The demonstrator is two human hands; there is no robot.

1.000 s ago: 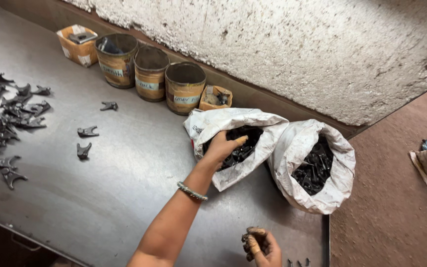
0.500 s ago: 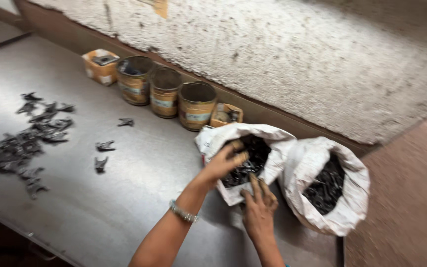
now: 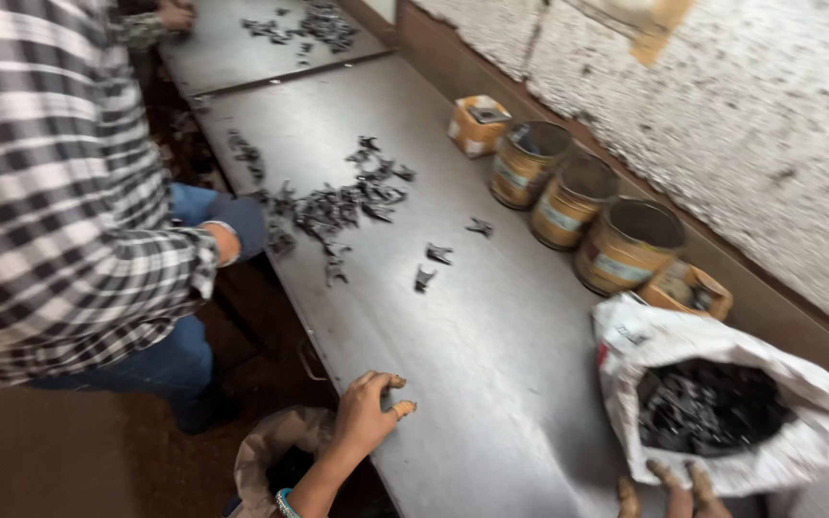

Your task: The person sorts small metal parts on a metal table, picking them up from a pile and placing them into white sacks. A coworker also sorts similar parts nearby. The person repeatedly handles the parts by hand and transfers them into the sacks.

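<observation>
Looking down the steel tabletop (image 3: 491,364), I see my left hand (image 3: 371,412) at its near edge, fingers loosely curled, the grip slack and holding nothing that I can see. Half a second ago this hand was inside the white sack (image 3: 683,345); now it is well apart from it, so no hand is in the sack at this moment. The sack lies open at the right, full of small dark metal parts (image 3: 707,408). Of my right hand (image 3: 674,487) only a few grimy fingertips show at the bottom edge, just below the sack's mouth; I cannot tell its grip. A brown bag (image 3: 271,451) sits below the tabletop's edge by my left wrist. Farther up lie scattered loose parts (image 3: 338,206), three round tins (image 3: 573,201) along the wall, and a co-worker's checked sleeve (image 3: 69,221) at the left.
</observation>
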